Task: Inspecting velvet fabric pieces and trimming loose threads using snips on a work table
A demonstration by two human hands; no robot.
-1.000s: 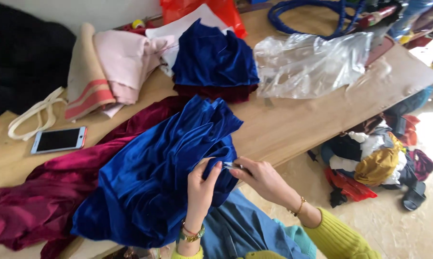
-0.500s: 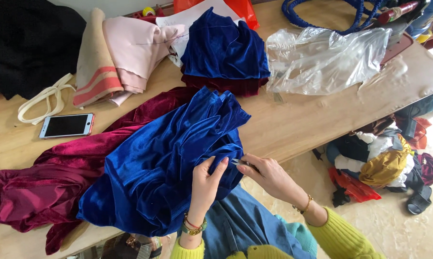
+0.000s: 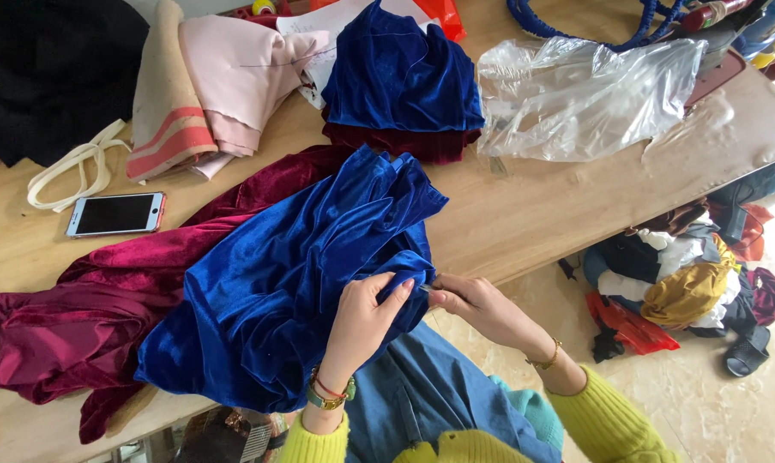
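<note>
A blue velvet garment lies bunched across the wooden table's front edge, on top of a dark red velvet garment. My left hand pinches the blue velvet's edge near the table's rim. My right hand meets it from the right, fingers closed on a small thin tool at the same spot of cloth. I cannot tell what the tool is.
A phone lies at the left. Folded blue and red velvet is stacked at the back, beside pink and beige cloth and a clear plastic bag. Black fabric fills the far left. Clothes are piled on the floor.
The view has shifted slightly, so the table sits lower and further right in the frame. My hands stay together at the blue velvet's edge, with only small finger movements.
</note>
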